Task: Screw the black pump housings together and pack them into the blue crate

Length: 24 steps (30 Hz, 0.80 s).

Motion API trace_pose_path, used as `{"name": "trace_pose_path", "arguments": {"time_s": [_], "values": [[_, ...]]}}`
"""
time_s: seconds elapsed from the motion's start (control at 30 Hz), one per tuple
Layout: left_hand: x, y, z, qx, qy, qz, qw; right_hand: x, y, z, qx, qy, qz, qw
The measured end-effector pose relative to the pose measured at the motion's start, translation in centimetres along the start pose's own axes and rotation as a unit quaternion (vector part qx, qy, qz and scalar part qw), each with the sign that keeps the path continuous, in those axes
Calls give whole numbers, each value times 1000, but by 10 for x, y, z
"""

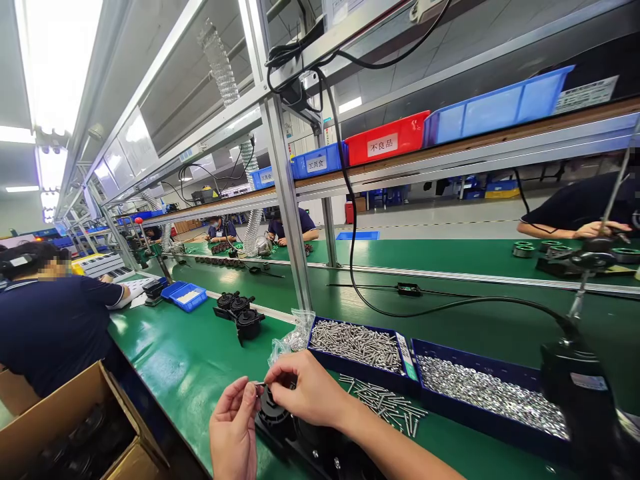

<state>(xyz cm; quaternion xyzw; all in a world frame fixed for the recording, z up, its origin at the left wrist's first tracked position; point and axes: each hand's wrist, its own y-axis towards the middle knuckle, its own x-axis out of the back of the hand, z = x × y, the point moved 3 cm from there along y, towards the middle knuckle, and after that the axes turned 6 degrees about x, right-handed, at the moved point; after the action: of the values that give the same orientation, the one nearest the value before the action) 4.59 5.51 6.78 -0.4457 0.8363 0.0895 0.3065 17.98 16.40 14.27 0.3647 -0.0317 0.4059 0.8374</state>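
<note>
My left hand (233, 420) has its thumb and fingertips pinched together on a tiny dark piece, too small to name. Facing it, my right hand (313, 393) pinches at the same spot, its fingertips nearly meeting the left ones. Directly below both hands is a round black plastic part (274, 412), partly covered by them. More black parts (325, 457) with small shiny fasteners in them show under my right forearm. Loose long screws (385, 403) are scattered on the green bench just right of my right hand.
A blue bin of screws (345, 365) and a blue bin of small shiny metal pieces (480, 423) stand to the right. A black power screwdriver (570, 393) is at far right. Black assemblies (243, 313) sit ahead. A cardboard box (60, 400) and a seated co-worker (50, 327) are left.
</note>
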Motion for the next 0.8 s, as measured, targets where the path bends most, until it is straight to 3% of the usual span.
{"name": "trace_pose_path", "arguments": {"time_s": [0.17,0.6,0.7,0.8], "values": [[1,1,-2,-10,-11,-4,1000,1,0,2,13,-4,-15,1000],[-2,-2,-10,-4,47,25,999,-1,-1,3,73,-33,23,997],[-1,-4,-12,-25,86,46,995,-3,-1,2,42,12,36,998],[5,-2,-11,-59,120,66,989,-5,-1,1,64,22,55,996]]}}
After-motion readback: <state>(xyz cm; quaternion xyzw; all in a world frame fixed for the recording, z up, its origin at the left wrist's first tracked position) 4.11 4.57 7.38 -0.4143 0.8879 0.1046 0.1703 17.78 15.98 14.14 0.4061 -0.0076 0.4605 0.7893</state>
